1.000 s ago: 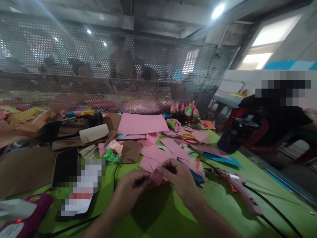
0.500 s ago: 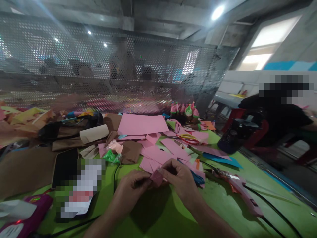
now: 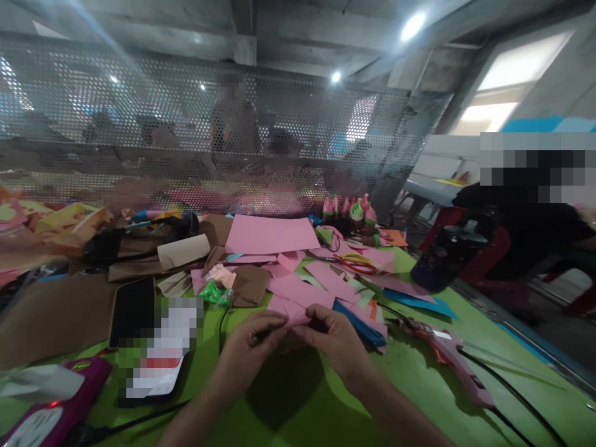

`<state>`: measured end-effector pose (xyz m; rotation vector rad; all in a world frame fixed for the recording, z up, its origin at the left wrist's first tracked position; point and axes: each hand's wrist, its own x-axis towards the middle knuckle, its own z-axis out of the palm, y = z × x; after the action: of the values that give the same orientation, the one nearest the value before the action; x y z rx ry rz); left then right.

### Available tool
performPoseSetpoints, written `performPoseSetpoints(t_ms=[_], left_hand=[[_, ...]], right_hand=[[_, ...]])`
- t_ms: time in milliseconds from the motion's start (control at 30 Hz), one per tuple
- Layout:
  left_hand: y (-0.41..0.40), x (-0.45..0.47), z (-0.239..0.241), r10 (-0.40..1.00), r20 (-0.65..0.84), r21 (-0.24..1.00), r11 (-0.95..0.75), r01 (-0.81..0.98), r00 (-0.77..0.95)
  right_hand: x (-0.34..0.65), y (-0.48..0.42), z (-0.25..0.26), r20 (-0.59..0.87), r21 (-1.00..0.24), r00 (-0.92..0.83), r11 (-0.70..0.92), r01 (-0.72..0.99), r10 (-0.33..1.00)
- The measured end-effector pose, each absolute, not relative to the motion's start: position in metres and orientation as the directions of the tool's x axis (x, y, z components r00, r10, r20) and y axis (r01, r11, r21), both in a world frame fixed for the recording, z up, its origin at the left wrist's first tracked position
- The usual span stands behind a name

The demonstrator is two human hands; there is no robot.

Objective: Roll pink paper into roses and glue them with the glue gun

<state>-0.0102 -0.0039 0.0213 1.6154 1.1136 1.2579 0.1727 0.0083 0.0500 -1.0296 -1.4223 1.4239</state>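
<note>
Both of my hands meet over the green table [image 3: 367, 406], pinching one small folded piece of pink paper [image 3: 297, 315]. My left hand [image 3: 254, 344] grips its left side between thumb and fingers. On the right side, my right hand [image 3: 334, 341] closes on it with thumb and forefinger. The fingertips partly cover the piece, so its exact folds are hard to make out. Just beyond lie loose pink sheets [image 3: 298, 289]. A pink glue gun [image 3: 454, 360] with a black cord rests to the right of my right hand.
Scissors with yellow and red handles [image 3: 356, 262] lie among the papers. Pink and green paper cones [image 3: 356, 214] stand at the back. A phone [image 3: 133, 310], brown paper [image 3: 56, 320] and a purple power strip [image 3: 69, 403] are at left. A dark bottle [image 3: 437, 257] stands right; a person sits beyond.
The fingers of both hands have shifted around the pink paper, and its raised face has turned down and become less visible. The view has moved slightly.
</note>
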Motion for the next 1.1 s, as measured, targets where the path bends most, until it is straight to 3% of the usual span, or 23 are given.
performPoseSetpoints(t_ms=[200, 300, 433, 567, 667, 767, 1100], left_hand=[[-0.002, -0.023, 0.034, 0.997, 0.070, 0.997, -0.069, 0.043, -0.031], [-0.001, -0.024, 0.036, 1.000, 0.024, 1.000, -0.024, -0.005, 0.014], [-0.001, -0.022, 0.035, 0.997, 0.032, 0.999, -0.032, -0.011, 0.072], [-0.002, -0.019, 0.034, 0.995, 0.060, 0.998, -0.058, -0.027, 0.086], [-0.003, -0.016, 0.031, 0.990, 0.076, 0.995, -0.069, -0.065, 0.114], [-0.005, -0.014, 0.029, 0.986, 0.089, 0.995, -0.081, -0.063, 0.139], [-0.006, -0.007, 0.027, 0.977, 0.128, 0.986, -0.145, 0.087, 0.171]], right_hand=[[0.174, 0.006, 0.053, 0.250, -0.947, -0.271, 0.292, 0.130, 0.930], [0.174, 0.004, 0.055, 0.380, -0.859, -0.333, 0.463, 0.220, 0.863], [0.176, 0.004, 0.056, 0.443, -0.767, -0.394, 0.568, 0.299, 0.805], [0.178, 0.006, 0.055, 0.413, -0.807, -0.281, 0.491, 0.327, 0.866], [0.177, 0.007, 0.052, 0.228, -0.941, -0.270, 0.283, 0.187, 0.936], [0.175, 0.007, 0.049, 0.098, -0.991, -0.271, 0.118, 0.056, 0.957], [0.171, 0.006, 0.044, 0.086, -0.992, -0.249, 0.106, 0.070, 0.965]])
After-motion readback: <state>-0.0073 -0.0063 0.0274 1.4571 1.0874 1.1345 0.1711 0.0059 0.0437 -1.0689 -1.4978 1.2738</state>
